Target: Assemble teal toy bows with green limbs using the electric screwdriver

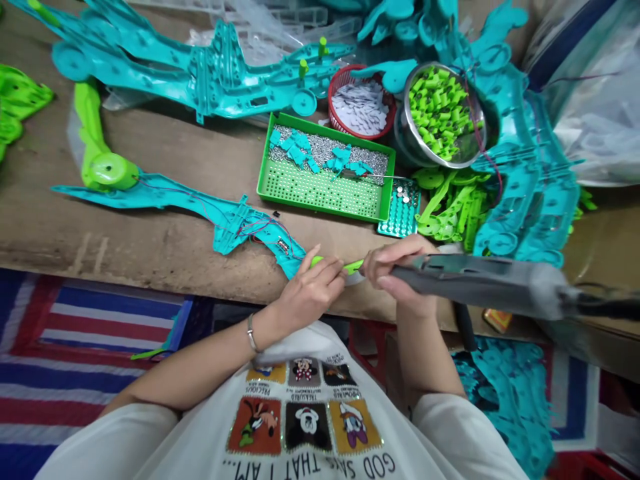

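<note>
My left hand (pixel 315 288) is closed on a small lime-green plastic part (pixel 354 267) at the right end of a long teal plastic shell (pixel 185 195). Red and blue wires run along that shell, and a small metal piece (pixel 283 245) sits in it. My right hand (pixel 397 267) grips the front of a grey electric screwdriver (pixel 480 275), which lies nearly level. Its tip is at the lime-green part, but my fingers partly hide the contact. A lime-green curved piece with a round housing (pixel 107 170) adjoins the shell's left end.
A green tray (pixel 263 175) holds screws and teal bits. Behind it stand a red basket (pixel 334 110) of white pieces and a metal bowl (pixel 407 143) of lime-green parts. Teal shells (pixel 530 167) pile up at right; others (pixel 165 80) lie at the back left.
</note>
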Tool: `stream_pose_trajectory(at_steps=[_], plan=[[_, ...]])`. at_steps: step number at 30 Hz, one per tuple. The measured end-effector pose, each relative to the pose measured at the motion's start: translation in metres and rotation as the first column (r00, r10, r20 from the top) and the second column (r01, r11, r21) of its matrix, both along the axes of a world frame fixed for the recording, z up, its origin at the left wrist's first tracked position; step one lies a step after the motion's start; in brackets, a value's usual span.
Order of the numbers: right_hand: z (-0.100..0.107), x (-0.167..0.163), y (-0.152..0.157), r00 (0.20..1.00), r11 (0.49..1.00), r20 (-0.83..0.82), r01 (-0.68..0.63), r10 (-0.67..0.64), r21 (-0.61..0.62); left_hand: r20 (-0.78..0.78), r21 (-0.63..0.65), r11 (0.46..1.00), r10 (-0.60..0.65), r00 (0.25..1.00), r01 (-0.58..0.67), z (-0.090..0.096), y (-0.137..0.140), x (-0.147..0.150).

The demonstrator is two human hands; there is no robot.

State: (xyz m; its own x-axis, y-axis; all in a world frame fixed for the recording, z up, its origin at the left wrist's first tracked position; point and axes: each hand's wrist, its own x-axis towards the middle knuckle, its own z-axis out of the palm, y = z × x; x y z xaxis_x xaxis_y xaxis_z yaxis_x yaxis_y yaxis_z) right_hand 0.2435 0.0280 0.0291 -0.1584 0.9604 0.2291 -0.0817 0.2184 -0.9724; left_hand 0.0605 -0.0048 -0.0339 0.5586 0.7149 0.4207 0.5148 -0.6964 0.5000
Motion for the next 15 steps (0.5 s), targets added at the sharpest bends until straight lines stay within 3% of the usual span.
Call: stream_pose_trajectory(at_steps=[2, 7, 10, 13, 15], plan=[[0.005, -0.001, 0.010, 0.999, 0.997, -0.026, -0.024, 0.026, 0.076, -0.008, 0.019, 1.000, 0.004, 1.000, -0.004, -0.001, 0.000, 0.002], [0.004, -0.015, 0.037, 0.983, 0.983, 0.104, 0.140, -0.152, 0.116, -0.070, 0.100, 0.995, 0.009, 0.998, -0.002, 0.007, 0.002, 0.002], [0.004, -0.027, 0.049, 0.955, 0.968, 0.174, 0.221, -0.240, 0.120, -0.080, 0.148, 0.989, 0.011, 0.997, 0.001, 0.018, 0.003, -0.018], [0.006, -0.036, 0.058, 0.914, 0.942, 0.230, 0.312, -0.334, 0.126, 0.020, 0.188, 0.963, 0.191, 0.981, -0.192, 0.027, 0.002, -0.058], [0.004, -0.038, 0.060, 0.882, 0.924, 0.278, 0.354, -0.380, 0.142, 0.047, 0.210, 0.892, 0.400, 0.915, -0.401, 0.027, 0.003, -0.091]])
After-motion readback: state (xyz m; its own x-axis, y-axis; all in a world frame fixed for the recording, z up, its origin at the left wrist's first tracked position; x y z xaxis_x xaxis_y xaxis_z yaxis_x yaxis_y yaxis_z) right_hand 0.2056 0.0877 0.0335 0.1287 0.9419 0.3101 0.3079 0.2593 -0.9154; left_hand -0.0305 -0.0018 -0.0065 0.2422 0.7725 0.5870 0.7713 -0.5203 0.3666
